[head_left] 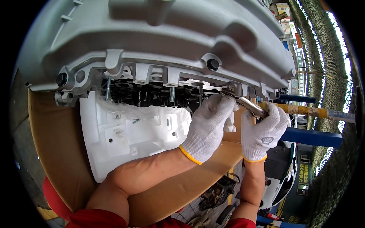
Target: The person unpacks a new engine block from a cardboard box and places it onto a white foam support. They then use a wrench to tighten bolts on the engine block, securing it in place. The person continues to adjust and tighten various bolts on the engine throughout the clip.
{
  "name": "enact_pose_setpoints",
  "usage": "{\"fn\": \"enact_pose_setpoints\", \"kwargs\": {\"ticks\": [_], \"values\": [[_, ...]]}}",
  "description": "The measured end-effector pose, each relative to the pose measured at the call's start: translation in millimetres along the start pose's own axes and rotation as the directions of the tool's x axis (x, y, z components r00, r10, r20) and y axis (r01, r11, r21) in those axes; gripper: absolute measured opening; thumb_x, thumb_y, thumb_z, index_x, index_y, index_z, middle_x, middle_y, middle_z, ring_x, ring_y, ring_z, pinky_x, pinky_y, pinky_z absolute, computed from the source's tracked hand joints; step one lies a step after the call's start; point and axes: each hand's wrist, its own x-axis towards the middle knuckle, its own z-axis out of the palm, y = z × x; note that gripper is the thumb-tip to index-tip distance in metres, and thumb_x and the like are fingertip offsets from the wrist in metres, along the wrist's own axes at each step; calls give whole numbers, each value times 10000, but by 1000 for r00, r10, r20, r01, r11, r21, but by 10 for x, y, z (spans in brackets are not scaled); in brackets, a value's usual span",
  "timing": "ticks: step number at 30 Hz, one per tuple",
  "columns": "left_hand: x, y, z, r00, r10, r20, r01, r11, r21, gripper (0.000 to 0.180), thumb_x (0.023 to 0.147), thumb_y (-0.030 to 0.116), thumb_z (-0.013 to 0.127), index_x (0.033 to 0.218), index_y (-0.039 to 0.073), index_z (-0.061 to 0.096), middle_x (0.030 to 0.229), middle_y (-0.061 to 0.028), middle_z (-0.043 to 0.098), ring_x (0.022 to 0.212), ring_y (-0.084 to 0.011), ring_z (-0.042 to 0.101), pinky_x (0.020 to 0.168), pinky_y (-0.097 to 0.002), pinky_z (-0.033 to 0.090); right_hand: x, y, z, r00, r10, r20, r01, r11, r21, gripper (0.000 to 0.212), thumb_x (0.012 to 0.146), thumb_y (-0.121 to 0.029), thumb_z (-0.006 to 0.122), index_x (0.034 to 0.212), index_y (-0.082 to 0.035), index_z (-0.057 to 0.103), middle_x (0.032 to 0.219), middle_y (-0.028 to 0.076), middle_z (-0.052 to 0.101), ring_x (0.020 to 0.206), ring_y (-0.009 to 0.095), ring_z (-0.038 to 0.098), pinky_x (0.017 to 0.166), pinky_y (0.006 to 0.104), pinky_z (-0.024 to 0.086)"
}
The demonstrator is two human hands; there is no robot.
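A large grey cast-metal engine part [159, 41] fills the upper view, with a black bolt [213, 65] on its near flange. My right hand [265, 133], in a white knit glove, is closed around the handle of a shiny ratchet wrench [251, 106]. The wrench's head reaches under the flange's lower edge. My left hand [213, 127], gloved alike, has its fingers closed at the head end of the wrench; its fingertips are partly hidden. Left of that hand a threaded stud [172, 95] hangs below the flange, in front of dark engine parts.
An open cardboard box [51, 140] surrounds the engine's lower side, with a white moulded tray [110, 152] and clear plastic film inside. At right, a blue beam [313, 137] and a yellow pole [304, 110] jut out. A dark engine part [218, 193] lies on the floor below.
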Motion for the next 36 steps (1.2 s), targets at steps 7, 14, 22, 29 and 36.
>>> {"fn": "enact_pose_setpoints", "kwargs": {"ticks": [7, 14, 22, 29, 36], "values": [[7, -15, 56, 1000, 0, -25, -2, 998, -70, 241, 1066, 288, 672, 1051, 47, 672, 782, -4, 620, 653, -91, 565, 650, -288, 539, -203, -100, 242, 984, 165, 68, -176, 963, 204, 620, 675, -156, 893, 1199, -20, 591, 1019, 192, 622, 871, 374, 648, 773, 453, 548], [30, -77, 13, 1000, 25, -18, -26, 997, -70, 243, 1071, 283, 661, 1033, 43, 666, 769, 0, 604, 660, -87, 560, 645, -274, 518, -301, -205, 320, 952, 240, 188, -287, 913, 291, 619, 682, -148, 891, 1195, 7, 581, 1010, 174, 618, 907, 362, 640, 828, 447, 541], [-9, -5, 79, 998, -5, -57, 1, 998, -55, 250, 1063, 288, 669, 1040, 39, 671, 761, 19, 584, 663, -73, 553, 654, -277, 526, 51, 46, 65, 991, -90, -96, 75, 987, -144, 580, 691, -133, 817, 1222, -71, 592, 1128, 121, 617, 1065, 329, 588, 970, 498, 417], [11, -39, 31, 1000, -18, 11, 18, 996, -87, 328, 1095, 321, 583, 1077, 8, 680, 811, -47, 638, 707, -132, 595, 696, -325, 546, 35, 11, 142, 1000, 7, 13, -7, 1000, 17, 548, 692, -132, 852, 1164, -58, 582, 993, 144, 602, 908, 368, 589, 827, 502, 446], [26, 15, -4, 996, -46, 72, 50, 997, -66, 365, 1114, 324, 529, 1036, 3, 683, 782, -57, 609, 719, -156, 586, 728, -325, 532, -362, -290, 443, 946, 277, 167, -321, 866, 384, 605, 804, -358, 848, 1157, 43, 565, 1026, 198, 556, 937, 372, 572, 851, 451, 471]]}}
